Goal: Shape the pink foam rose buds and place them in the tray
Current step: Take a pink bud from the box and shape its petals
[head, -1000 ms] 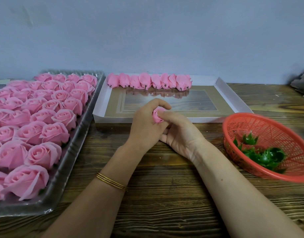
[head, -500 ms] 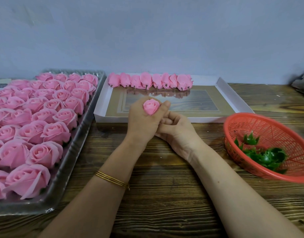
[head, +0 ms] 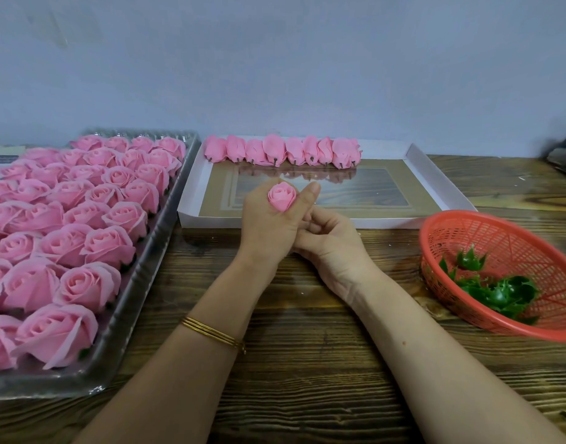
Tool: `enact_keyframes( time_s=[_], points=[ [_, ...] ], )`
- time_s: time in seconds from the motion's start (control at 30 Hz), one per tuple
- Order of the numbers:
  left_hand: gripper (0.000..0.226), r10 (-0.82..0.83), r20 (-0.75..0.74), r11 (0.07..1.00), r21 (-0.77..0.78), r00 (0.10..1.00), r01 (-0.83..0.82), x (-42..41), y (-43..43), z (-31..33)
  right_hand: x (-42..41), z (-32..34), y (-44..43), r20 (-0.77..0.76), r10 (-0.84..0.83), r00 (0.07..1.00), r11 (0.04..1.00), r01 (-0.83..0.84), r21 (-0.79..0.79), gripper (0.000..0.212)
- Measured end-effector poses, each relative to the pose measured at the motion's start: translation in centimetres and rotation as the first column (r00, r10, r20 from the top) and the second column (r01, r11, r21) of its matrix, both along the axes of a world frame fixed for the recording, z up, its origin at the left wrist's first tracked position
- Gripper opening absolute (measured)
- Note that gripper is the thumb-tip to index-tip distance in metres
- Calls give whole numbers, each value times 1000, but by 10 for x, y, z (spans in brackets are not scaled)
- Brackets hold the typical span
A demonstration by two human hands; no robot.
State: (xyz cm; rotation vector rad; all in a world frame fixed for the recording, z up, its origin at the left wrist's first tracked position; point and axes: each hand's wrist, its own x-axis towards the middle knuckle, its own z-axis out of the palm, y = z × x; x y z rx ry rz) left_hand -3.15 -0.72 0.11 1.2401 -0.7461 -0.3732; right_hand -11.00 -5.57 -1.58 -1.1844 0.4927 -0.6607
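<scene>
My left hand (head: 265,230) holds one pink foam rose bud (head: 281,196) upright between thumb and fingers, over the near edge of the white tray (head: 435,176). Just below and to its right, my right hand (head: 334,249) has its fingers curled in against the left hand. Their tips are hidden, so I cannot tell whether they grip the bud's base. A row of several shaped buds (head: 281,151) lies along the tray's far side, stems toward me.
A clear plastic tray (head: 147,267) on the left is packed with several open pink foam roses (head: 67,219). At the right stands a red mesh basket (head: 467,224) with green calyx pieces (head: 496,291). The wooden table (head: 307,363) runs under my forearms; a wall lies behind.
My right thumb has come off the bud and that hand has dropped below the left. The left hand has raised the bud and turned its face into view.
</scene>
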Motion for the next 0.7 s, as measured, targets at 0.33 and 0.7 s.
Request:
enact_keyframes(
  time_s=[0.33,0.7],
  points=[
    [14,-137,-19,990,36,990,137,6,0,-3,-3,2,-2,46,84,995,996,-85,12,44],
    [13,-230,-157,972,13,960,235,8,3,2,-6,4,-8,70,154,986,978,-162,133,24]
  ],
)
